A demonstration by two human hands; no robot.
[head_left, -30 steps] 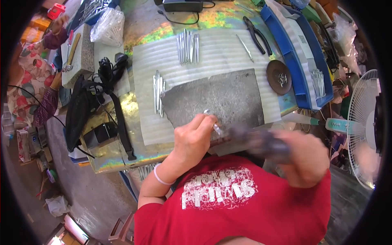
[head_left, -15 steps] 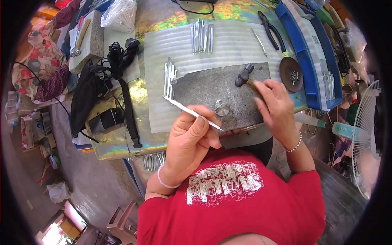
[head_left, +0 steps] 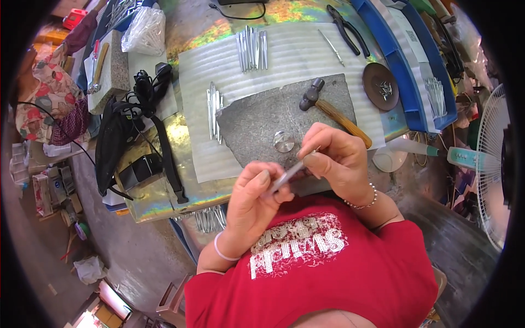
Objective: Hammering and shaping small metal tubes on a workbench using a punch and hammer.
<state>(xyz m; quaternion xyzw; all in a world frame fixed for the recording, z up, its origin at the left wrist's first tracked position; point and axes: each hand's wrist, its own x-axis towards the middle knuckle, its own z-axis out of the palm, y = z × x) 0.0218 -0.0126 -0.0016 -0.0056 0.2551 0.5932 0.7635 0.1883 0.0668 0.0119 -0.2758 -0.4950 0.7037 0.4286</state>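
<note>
Between my two hands, just in front of the table's near edge, is a slim silvery rod (head_left: 288, 175). My left hand (head_left: 254, 197) closes on its lower end, and the fingers of my right hand (head_left: 340, 161) pinch the upper end, hiding the tip. Beyond them lies a grey stone slab (head_left: 257, 112). A small round metal disc (head_left: 284, 142) rests on the slab close to my right fingertips. A hammer (head_left: 340, 120) with a wooden handle lies across the slab's right side, touched by neither hand.
Similar rods lie in a far bundle (head_left: 252, 50) and a left bundle (head_left: 214, 113) on white foam sheeting (head_left: 199, 65). Pliers (head_left: 348, 31), a thin pointed tool (head_left: 330, 48), a brown dish (head_left: 377, 74) of small metal pieces and a blue tray (head_left: 402, 65) are rightward. A black bag (head_left: 116, 145) sits left.
My right hand has let go of the hammer and come over to the rod. The rod has swung round, its upper end now toward my right hand. The whole view has shifted slightly.
</note>
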